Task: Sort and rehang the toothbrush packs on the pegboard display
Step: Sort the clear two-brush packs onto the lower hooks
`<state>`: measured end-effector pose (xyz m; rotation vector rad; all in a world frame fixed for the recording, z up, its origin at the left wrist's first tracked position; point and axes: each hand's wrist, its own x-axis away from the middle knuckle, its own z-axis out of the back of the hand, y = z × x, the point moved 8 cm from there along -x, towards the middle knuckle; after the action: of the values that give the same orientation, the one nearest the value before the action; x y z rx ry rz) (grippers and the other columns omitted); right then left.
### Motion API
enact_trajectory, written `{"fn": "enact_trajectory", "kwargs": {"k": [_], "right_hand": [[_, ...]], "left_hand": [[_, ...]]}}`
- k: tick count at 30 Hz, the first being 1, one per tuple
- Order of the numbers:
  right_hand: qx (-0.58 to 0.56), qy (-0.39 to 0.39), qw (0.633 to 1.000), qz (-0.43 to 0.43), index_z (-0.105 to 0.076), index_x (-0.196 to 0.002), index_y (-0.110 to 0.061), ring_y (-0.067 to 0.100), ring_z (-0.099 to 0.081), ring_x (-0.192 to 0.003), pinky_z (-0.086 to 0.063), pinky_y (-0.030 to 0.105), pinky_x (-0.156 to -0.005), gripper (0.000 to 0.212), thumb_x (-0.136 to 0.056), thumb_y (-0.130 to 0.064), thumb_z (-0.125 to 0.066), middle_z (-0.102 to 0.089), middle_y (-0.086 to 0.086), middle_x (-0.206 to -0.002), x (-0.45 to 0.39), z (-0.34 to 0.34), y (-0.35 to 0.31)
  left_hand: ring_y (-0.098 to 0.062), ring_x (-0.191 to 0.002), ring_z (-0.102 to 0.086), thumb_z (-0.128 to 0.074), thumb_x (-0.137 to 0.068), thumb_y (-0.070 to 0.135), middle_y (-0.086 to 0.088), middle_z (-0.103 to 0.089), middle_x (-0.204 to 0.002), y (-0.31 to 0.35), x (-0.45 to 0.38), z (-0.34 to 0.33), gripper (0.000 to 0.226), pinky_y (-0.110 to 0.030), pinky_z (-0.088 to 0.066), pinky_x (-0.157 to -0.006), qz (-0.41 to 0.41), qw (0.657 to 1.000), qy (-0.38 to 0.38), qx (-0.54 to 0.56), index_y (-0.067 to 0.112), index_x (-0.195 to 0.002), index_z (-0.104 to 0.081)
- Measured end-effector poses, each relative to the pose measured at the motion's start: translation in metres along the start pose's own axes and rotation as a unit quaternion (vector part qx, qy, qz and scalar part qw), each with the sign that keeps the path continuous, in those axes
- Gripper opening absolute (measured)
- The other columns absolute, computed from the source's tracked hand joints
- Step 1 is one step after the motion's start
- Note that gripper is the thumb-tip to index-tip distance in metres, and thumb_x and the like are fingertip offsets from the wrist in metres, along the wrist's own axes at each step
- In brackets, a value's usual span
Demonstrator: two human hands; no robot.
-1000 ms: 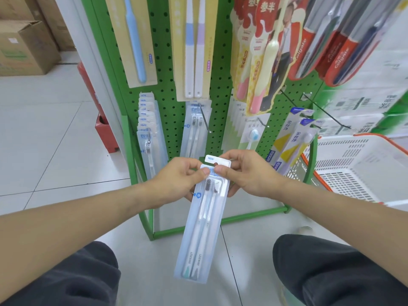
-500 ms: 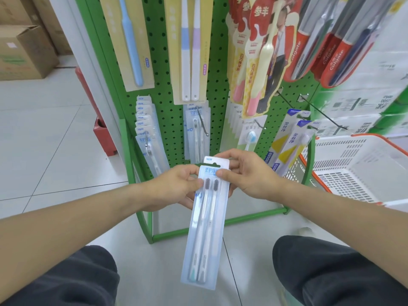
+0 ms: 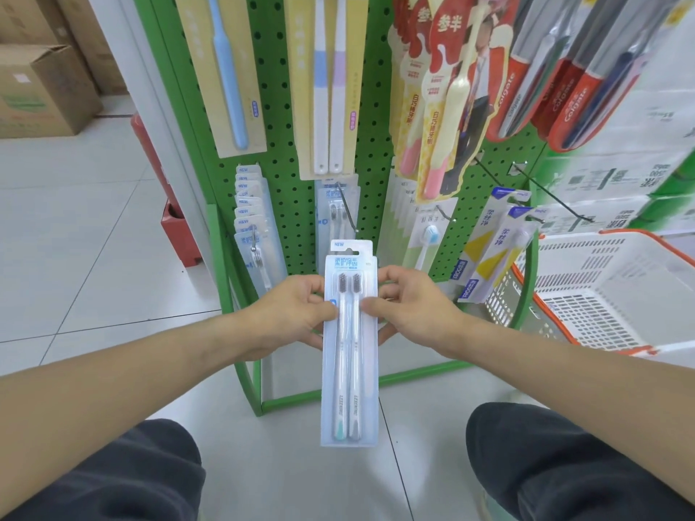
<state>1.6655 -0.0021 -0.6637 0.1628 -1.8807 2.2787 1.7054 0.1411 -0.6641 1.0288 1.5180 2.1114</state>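
Toothbrush pack [image 3: 349, 344], twin brushes, clear blister: held upright before the green pegboard [image 3: 278, 118].
Left hand [image 3: 291, 317] and right hand [image 3: 408, 308] pinch its opposite edges below the bristles; matching packs [image 3: 337, 208] hang directly behind; white basket [image 3: 609, 291] at right.

Upper-row toothbrush packs on the green pegboard [image 3: 274, 107]: tops cut off by the upper frame edge, hooks out of view. Held twin toothbrush pack [image 3: 349, 344]: its back hides the fingers of the left hand [image 3: 289, 317] and right hand [image 3: 410, 310] beyond the thumbs, and a second card edge shows behind it, count of packs held not determinable. White basket [image 3: 601, 295]: cut off by the right frame edge; small print on the hanging packs too fine to read.
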Motion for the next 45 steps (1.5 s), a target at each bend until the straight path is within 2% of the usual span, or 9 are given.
{"fn": "enact_trajectory", "kwargs": {"k": [7, 12, 17, 21, 24, 29, 33, 36, 45], "right_hand": [[-0.074, 0.053, 0.996, -0.007, -0.058, -0.116, 0.003, 0.024, -0.076, -0.076, -0.060, 0.034, -0.056, 0.024, -0.093, 0.006, -0.064, -0.076, 0.021, -0.098, -0.003, 0.013, -0.006], [-0.041, -0.013, 0.998, -0.037, -0.054, -0.119, 0.000, 0.039, -0.075, -0.092, -0.064, 0.047, -0.070, 0.042, -0.083, 0.011, -0.074, -0.074, 0.025, -0.106, -0.001, 0.007, 0.002], [-0.053, 0.036, 0.997, -0.039, -0.056, -0.115, 0.004, 0.032, -0.075, -0.078, -0.064, 0.043, -0.065, 0.037, -0.084, 0.009, -0.075, -0.075, 0.020, -0.090, -0.003, 0.014, 0.003], [-0.067, 0.052, 0.995, -0.049, -0.055, -0.117, 0.002, 0.026, -0.074, -0.077, -0.063, 0.040, -0.062, 0.034, -0.087, 0.007, -0.071, -0.075, 0.023, -0.098, -0.006, 0.018, -0.001], [-0.043, 0.005, 0.997, -0.067, -0.055, -0.120, 0.000, 0.027, -0.075, -0.082, -0.063, 0.038, -0.065, 0.038, -0.087, 0.008, -0.072, -0.075, 0.019, -0.100, -0.006, 0.013, 0.000], [0.063, -0.172, 0.976, -0.116, -0.066, -0.121, -0.009, 0.024, -0.075, -0.098, -0.063, 0.038, -0.076, 0.048, -0.078, 0.004, -0.083, -0.078, 0.007, -0.106, 0.008, -0.011, 0.018], [0.069, -0.107, 0.989, -0.082, -0.072, -0.110, -0.014, 0.022, -0.077, -0.089, -0.064, 0.039, -0.071, 0.034, -0.079, -0.008, -0.086, -0.080, 0.003, -0.098, 0.002, -0.006, 0.016], [0.060, -0.068, 0.993, -0.075, -0.073, -0.112, -0.011, 0.024, -0.077, -0.091, -0.063, 0.038, -0.070, 0.040, -0.075, -0.009, -0.089, -0.080, 0.003, -0.099, -0.005, 0.004, 0.015], [-0.006, -0.039, 0.996, -0.080, -0.071, -0.115, -0.001, 0.026, -0.077, -0.089, -0.061, 0.029, -0.065, 0.040, -0.078, -0.007, -0.085, -0.079, 0.009, -0.096, -0.009, 0.021, 0.013]], "left_hand": [[-0.033, -0.090, -0.076, -0.043, -0.108, 0.025, -0.014, -0.076, -0.108, -0.010, 0.009, -0.012, 0.030, -0.045, -0.063, -0.079, 0.026, 0.994, -0.083, -0.064, 0.006, -0.121, -0.062], [-0.031, -0.087, -0.076, -0.046, -0.108, 0.021, -0.013, -0.078, -0.101, -0.010, 0.007, -0.004, 0.026, -0.044, -0.064, -0.076, 0.004, 0.997, -0.033, -0.073, 0.003, -0.115, -0.063], [-0.026, -0.108, -0.072, -0.054, -0.101, -0.001, -0.009, -0.075, -0.115, -0.012, 0.010, -0.013, 0.037, -0.048, -0.059, -0.091, 0.022, 0.991, -0.117, -0.061, 0.017, -0.133, -0.053], [-0.031, -0.107, -0.072, -0.054, -0.099, -0.007, -0.012, -0.075, -0.115, -0.021, 0.011, -0.023, 0.045, -0.048, -0.059, -0.091, 0.043, 0.983, -0.160, -0.076, 0.021, -0.134, -0.055], [-0.032, -0.103, -0.073, -0.059, -0.091, -0.015, -0.013, -0.075, -0.113, -0.022, 0.008, -0.022, 0.051, -0.050, -0.061, -0.087, 0.031, 0.988, -0.134, -0.065, 0.015, -0.132, -0.057], [-0.029, -0.095, -0.075, -0.064, -0.085, -0.019, -0.013, -0.076, -0.110, -0.025, 0.002, -0.016, 0.057, -0.040, -0.062, -0.076, 0.023, 0.993, -0.101, -0.059, 0.011, -0.131, -0.055], [-0.024, -0.088, -0.076, -0.063, -0.085, -0.019, -0.012, -0.075, -0.109, -0.022, 0.001, -0.020, 0.055, -0.044, -0.063, -0.079, 0.012, 0.992, -0.097, -0.078, 0.017, -0.126, -0.058], [-0.025, -0.091, -0.076, -0.065, -0.085, -0.016, -0.010, -0.075, -0.111, -0.022, 0.001, -0.022, 0.056, -0.048, -0.062, -0.082, 0.012, 0.989, -0.108, -0.105, 0.023, -0.125, -0.058], [-0.028, -0.099, -0.075, -0.068, -0.088, -0.009, -0.009, -0.074, -0.116, -0.028, 0.004, -0.029, 0.061, -0.043, -0.063, -0.081, 0.039, 0.980, -0.144, -0.135, 0.022, -0.137, -0.050]]}}
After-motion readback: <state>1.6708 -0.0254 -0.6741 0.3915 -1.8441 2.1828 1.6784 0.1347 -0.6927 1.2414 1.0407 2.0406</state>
